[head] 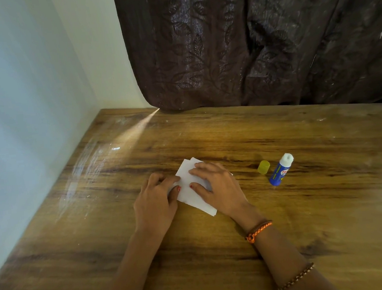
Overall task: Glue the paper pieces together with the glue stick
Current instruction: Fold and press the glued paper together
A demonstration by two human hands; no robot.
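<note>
On the wooden table (239, 244), near its middle, lie the white paper pieces (192, 191), stacked one over the other with their corners a little out of line at the far end. Both hands rest on top of them. The left hand (155, 200) sits at the left edge of the stack, its fingers bent over that edge and its thumb laid flat on the sheet; the right hand (216, 186) covers the right half, fingers spread fairly straight and the thumb pointing inward toward the other thumb. Neither hand lifts the paper; they press it down against the table, which I take to be the pressing step after glue has been spread, so that the sheets bond and do not slip. Whether the left fingers are pinching the edge or only pushing on it is hard to tell from this angle.

The glue stick (280, 170) stands well apart to the right of the right hand, upright but leaning slightly, its white glue tip exposed. Its yellow cap (263, 167) stands on the table just beside it, on the left. Both sit out of the way of the pressing yet within easy reach of the right hand, probably so more glue can be added. The cap being off means the stick could dry if left long.

A dark patterned curtain (257, 43) hangs behind the table, and a pale wall (32, 88) runs along its left side.
</note>
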